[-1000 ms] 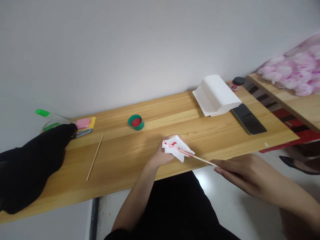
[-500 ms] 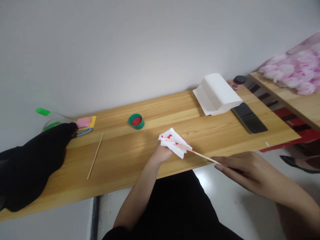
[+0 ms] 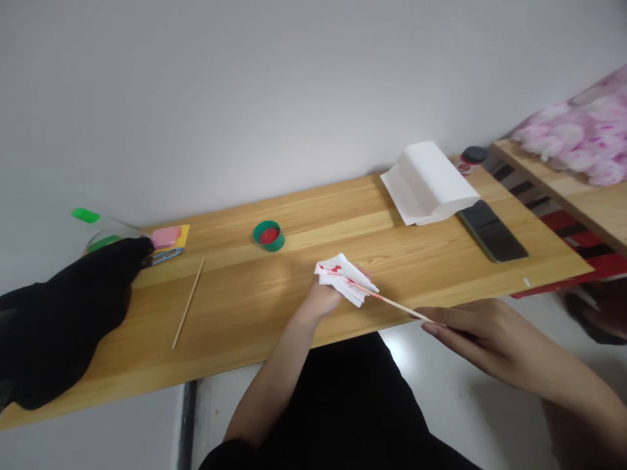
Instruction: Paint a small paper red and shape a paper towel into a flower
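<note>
Above the front edge of the wooden table [image 3: 235, 320], my left hand [image 3: 323, 299] holds a white paper towel [image 3: 347, 269] marked with red stains; most of its fingers are hidden beneath the paper. My right hand [image 3: 480, 333] pinches the bare end of a thin wooden chopstick [image 3: 401, 307]. The stick's far end is tinted red and rests on the paper. Behind them a small green cup [image 3: 275, 244] with red liquid in it stands on the table. A second chopstick [image 3: 189, 303] lies to the left.
A paper towel roll [image 3: 434, 179], a dark-lidded jar [image 3: 473, 158] and a phone [image 3: 493, 232] sit at the right. Black cloth [image 3: 73, 307], pink sticky notes [image 3: 165, 236] and a blue box cutter [image 3: 166, 256] are at the left. Pink flowers [image 3: 582, 137] stand on another table.
The view has shifted slightly. The paper towel has folded up a little more around the red end of the chopstick; both hands keep their hold.
</note>
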